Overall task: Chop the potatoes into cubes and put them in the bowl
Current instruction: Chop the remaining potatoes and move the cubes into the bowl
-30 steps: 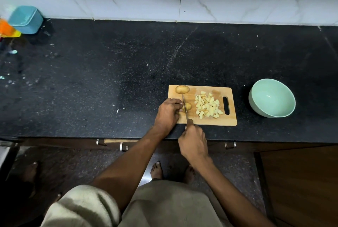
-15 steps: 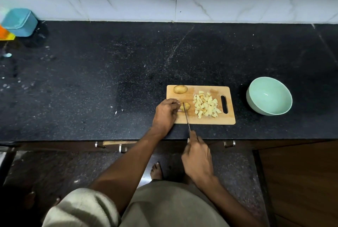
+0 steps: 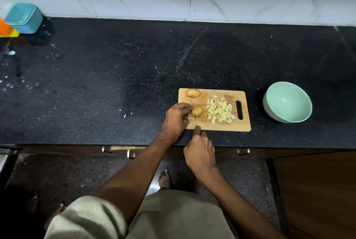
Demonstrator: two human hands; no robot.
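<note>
Head view: the knife [image 3: 192, 112], gripped in the right hand [image 3: 200, 152], has been pushed forward again into the potato half [image 3: 197, 111] pinched by the left hand [image 3: 176, 119], so slicing continues.

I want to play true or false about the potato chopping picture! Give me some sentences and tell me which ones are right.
1. The green bowl already has potato cubes in it. False: the bowl looks empty; the potato cubes lie in a pile on the cutting board.
2. The right hand holds the knife. True.
3. The left hand holds a potato piece steady on the board. True.
4. The bowl sits to the left of the cutting board. False: it sits to the right, on the black counter.
5. A whole potato rests at the board's far left corner. True.
</note>
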